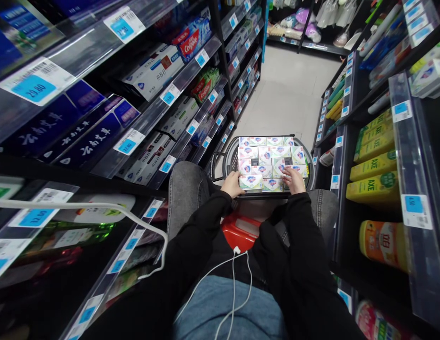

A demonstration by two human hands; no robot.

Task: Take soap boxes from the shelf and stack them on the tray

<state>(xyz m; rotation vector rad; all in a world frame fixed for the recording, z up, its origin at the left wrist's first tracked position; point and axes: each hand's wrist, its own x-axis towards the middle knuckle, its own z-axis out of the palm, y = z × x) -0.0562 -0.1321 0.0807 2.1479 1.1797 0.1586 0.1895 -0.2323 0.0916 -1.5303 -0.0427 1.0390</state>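
right now the person sits low in a shop aisle with a dark basket (229, 158) in front of the knees. the basket is packed with small soap boxes (267, 156), white with green and pink, stacked in neat rows up to the rim.

the left hand (233, 184) rests on the near left end of the front row. its fingers curl onto a white soap box (251, 181) with a blue mark, but i cannot tell if the grip is clamped on it or only touching. the right hand (294, 181) lies on the near right end of the same row, fingers bent down on the boxes. i cannot tell if that grip is closed on one box or just pressing on top.

a red stool (241, 231) peeks out between the legs, under the arms. a white cable (234, 278) hangs down the front of the dark top.

tall shelves (159, 108) stand on both sides, very near. toothpaste boxes (191, 40) sit on the left, and yellow bottles (374, 165) sit on the right.

the boxes are piled high and sit close together. i think a pull on one front box could drag its neighbours and tip them out over the near edge. the basket is just beside the right shelf, so a wide elbow could bump things there. the loose cable could also catch on a hand.
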